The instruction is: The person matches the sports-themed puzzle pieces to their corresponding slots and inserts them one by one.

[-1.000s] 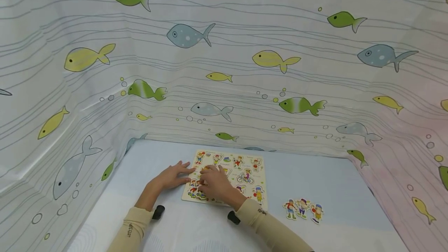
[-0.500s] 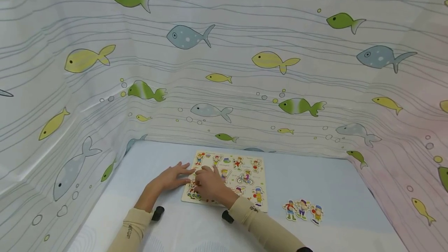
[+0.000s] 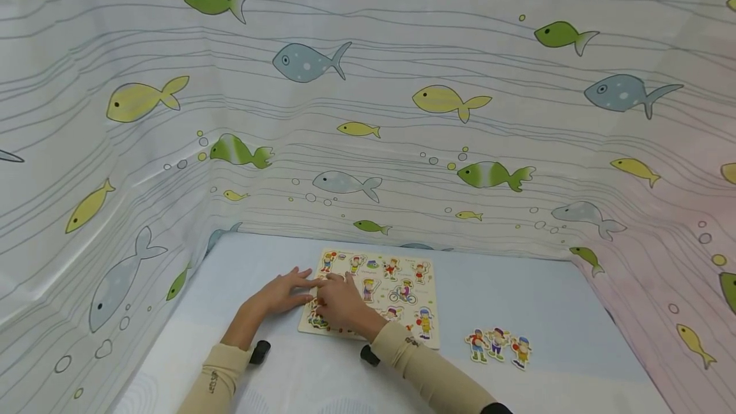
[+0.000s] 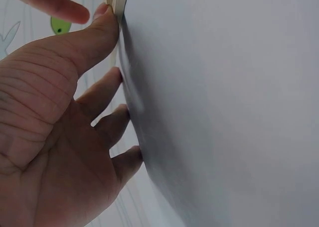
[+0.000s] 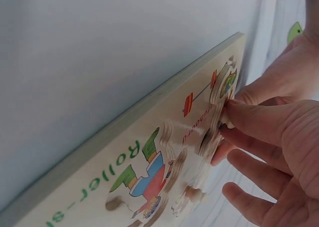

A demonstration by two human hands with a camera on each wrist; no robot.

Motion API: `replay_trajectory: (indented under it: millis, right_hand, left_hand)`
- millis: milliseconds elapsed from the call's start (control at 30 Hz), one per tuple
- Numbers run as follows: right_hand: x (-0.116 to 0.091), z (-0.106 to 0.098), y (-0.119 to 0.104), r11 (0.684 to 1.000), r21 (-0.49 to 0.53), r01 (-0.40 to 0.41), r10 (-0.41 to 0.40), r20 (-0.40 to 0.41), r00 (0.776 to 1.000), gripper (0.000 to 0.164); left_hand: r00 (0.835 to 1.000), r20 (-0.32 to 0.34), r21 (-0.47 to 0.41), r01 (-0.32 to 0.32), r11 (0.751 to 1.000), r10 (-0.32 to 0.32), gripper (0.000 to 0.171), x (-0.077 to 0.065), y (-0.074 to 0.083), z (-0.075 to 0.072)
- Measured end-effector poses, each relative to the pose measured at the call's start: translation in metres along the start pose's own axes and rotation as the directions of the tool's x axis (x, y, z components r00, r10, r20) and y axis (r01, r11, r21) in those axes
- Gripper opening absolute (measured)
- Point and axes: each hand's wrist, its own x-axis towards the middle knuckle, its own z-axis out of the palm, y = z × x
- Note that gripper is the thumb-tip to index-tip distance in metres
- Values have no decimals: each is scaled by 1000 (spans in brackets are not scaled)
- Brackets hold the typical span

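A cream wooden puzzle board (image 3: 430, 341) with printed sports figures lies on the table. My left hand (image 3: 284, 291) rests flat at its left side, fingers spread, and the thumb (image 4: 102, 33) touches the board's edge in the left wrist view. My right hand (image 3: 340, 302) is over the lower left part of the board. In the right wrist view, its thumb and forefinger pinch a puzzle piece (image 5: 225, 87) with a green and yellow picture, beside the skateboard lettering. The other fingers are loosely bent. The hand hides much of that piece in the head view.
Three loose figure pieces lie right of the board: one in a red shirt (image 3: 476, 345), one in purple trousers (image 3: 497, 345), one in yellow (image 3: 521, 352). A fish-printed sheet (image 3: 368, 158) walls in the pale table (image 3: 517, 292) at the back and sides.
My right hand has moved left across the board to its lower left corner, uncovering a figure near the middle. My left hand has stayed in place.
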Motion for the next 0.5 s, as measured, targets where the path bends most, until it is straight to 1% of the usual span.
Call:
replay_trajectory:
  millis: [133, 233, 367, 500]
  right_hand:
    - [0, -1, -1, 998, -61, 10, -8, 20, 1000, 18]
    - [-1, -3, -2, 996, -84, 25, -23, 22, 1000, 19]
    - [-2, -8, -3, 991, -128, 45, -43, 16, 999, 18]
    - [-1, -10, -4, 983, -180, 42, -41, 11, 999, 14]
  left_hand:
    - [1000, 2, -5, 4, 1000, -4, 45, 0, -2, 1]
    - [1000, 1, -6, 10, 1000, -10, 46, 1, -3, 2]
    - [1000, 2, -1, 12, 1000, -12, 47, 2, -3, 2]
    - [1000, 3, 2, 10, 1000, -10, 48, 2, -3, 2]
